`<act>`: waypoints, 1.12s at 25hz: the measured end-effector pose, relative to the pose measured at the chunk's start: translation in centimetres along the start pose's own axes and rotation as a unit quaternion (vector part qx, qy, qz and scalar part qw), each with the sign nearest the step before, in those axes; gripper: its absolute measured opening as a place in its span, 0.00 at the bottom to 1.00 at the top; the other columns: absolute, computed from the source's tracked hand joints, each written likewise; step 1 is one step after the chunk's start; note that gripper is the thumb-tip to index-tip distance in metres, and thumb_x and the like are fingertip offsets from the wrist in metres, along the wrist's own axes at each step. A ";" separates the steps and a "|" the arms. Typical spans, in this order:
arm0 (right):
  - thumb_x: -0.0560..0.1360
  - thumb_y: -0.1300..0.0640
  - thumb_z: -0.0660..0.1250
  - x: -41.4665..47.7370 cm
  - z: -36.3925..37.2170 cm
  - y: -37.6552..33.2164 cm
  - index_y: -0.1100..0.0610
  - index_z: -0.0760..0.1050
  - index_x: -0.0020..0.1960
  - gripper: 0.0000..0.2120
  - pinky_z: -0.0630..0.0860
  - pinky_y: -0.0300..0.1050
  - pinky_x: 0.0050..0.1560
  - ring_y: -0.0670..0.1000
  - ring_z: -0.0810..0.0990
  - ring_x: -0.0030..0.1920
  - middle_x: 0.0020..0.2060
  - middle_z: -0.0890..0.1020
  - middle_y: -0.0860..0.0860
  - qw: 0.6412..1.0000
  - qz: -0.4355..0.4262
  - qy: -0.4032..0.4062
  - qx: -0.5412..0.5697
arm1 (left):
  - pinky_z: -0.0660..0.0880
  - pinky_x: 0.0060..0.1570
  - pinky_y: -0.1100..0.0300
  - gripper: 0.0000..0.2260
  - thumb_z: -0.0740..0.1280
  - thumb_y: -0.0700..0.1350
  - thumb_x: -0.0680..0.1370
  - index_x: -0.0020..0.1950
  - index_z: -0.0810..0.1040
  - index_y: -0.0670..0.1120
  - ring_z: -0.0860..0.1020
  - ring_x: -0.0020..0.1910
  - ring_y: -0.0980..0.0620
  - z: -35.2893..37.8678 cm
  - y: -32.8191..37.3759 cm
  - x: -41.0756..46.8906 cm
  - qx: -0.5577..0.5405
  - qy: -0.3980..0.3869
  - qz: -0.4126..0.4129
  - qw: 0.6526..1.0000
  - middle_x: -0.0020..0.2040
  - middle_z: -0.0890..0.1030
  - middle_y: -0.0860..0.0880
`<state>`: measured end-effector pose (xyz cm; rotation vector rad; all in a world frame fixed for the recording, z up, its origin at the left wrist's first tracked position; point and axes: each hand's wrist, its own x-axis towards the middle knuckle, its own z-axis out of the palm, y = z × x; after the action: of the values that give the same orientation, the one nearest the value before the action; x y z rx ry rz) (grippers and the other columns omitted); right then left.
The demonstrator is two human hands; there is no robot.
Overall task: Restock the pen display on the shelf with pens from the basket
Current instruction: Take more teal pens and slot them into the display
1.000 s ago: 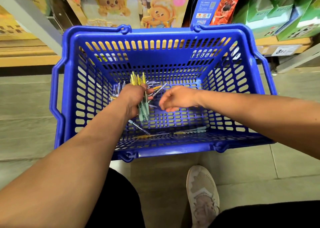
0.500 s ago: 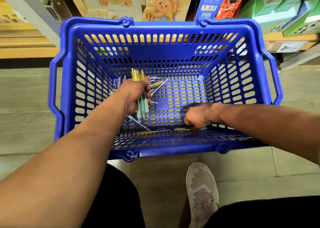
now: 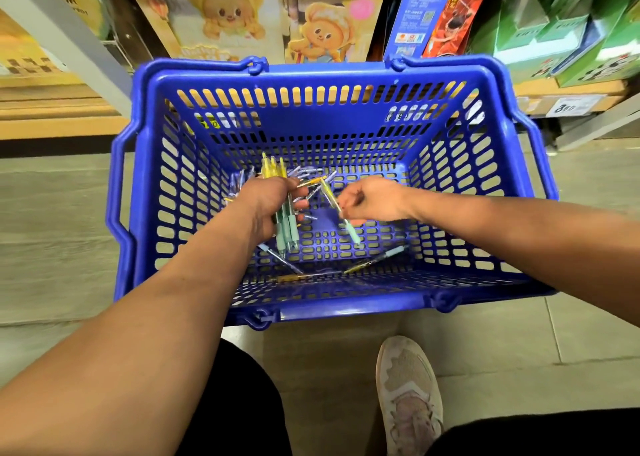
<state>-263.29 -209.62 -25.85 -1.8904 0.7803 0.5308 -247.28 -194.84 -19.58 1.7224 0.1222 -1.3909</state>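
The blue basket (image 3: 325,123) is being kept on the tiled floor (image 3: 52,230), right in front of the bottom shelf (image 3: 59,123). Both hands are being held inside it, close together but not touching.

A bundle of pens (image 3: 287,228) is being gripped in the left hand (image 3: 268,201), with the fingers wrapped round the barrels. Yellow tops are being pointed at the far wall and mint-green grips toward the near rim. Whether the tips are touching the basket bottom cannot be told.

A single pen (image 3: 351,232) is being pinched between thumb and fingertips of the right hand (image 3: 372,201), just right of the bundle. It is being held tilted, yellow end up-left and mint grip down-right. Pen and bundle are being kept apart.

More pens are being left in the basket. There is a loose pile (image 3: 242,182) in the far-left corner, partly hidden behind the left hand, and a few strays (image 3: 377,260) are lying flat near the near wall. The count cannot be told.

Behind the basket, cartoon-print boxes (image 3: 221,15) and green boxes (image 3: 571,29) are being displayed on the shelf, with a price tag (image 3: 571,107) on its edge at right. A light shoe (image 3: 408,396) is being shown at the bottom, near the basket's near rim.
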 end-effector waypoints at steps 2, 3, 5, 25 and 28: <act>0.75 0.59 0.75 -0.1 0.3 -2.2 0.53 0.79 0.56 0.12 0.83 0.40 0.47 0.48 0.88 0.44 0.41 0.88 0.48 0.982 -0.018 0.014 0.186 | 0.81 0.43 0.50 0.09 0.61 0.41 0.85 0.62 0.78 0.41 0.81 0.46 0.47 0.0 -0.1 0.3 0.000 0.018 0.006 1.000 0.57 0.84 0.42; 0.75 0.60 0.76 -0.1 0.6 -3.2 0.55 0.78 0.57 0.13 0.83 0.41 0.48 0.50 0.88 0.45 0.43 0.88 0.51 0.969 -0.023 0.018 0.245 | 0.80 0.44 0.49 0.10 0.60 0.41 0.85 0.62 0.78 0.41 0.81 0.48 0.46 0.0 0.0 0.3 -0.003 0.020 0.007 1.000 0.57 0.84 0.42; 0.74 0.61 0.76 -0.2 1.7 -5.0 0.59 0.79 0.57 0.13 0.84 0.46 0.51 0.52 0.87 0.45 0.46 0.88 0.55 0.956 -0.026 0.023 0.293 | 0.81 0.43 0.48 0.10 0.60 0.42 0.85 0.61 0.78 0.42 0.81 0.45 0.46 0.0 0.1 0.3 -0.011 0.007 -0.001 1.000 0.56 0.83 0.42; 0.78 0.59 0.70 -1.8 3.2 2.8 0.54 0.72 0.67 0.18 0.78 0.46 0.57 0.55 0.79 0.60 0.62 0.78 0.52 0.853 0.007 -0.148 -0.500 | 0.75 0.35 0.54 0.09 0.62 0.40 0.83 0.43 0.74 0.43 0.73 0.29 0.52 -0.6 0.4 0.3 -0.004 0.029 0.038 0.999 0.33 0.74 0.48; 0.77 0.67 0.68 -1.7 3.6 4.3 0.54 0.59 0.79 0.34 0.73 0.55 0.69 0.57 0.69 0.74 0.77 0.65 0.55 0.825 0.015 -0.161 -0.541 | 0.73 0.31 0.56 0.10 0.62 0.40 0.83 0.42 0.73 0.43 0.71 0.28 0.52 -0.6 0.5 0.2 -0.003 0.028 0.035 0.999 0.32 0.72 0.48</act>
<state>-267.61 -207.19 -28.93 -2.6734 0.2440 1.4993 -246.50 -194.83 -19.52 1.7446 0.0961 -1.2917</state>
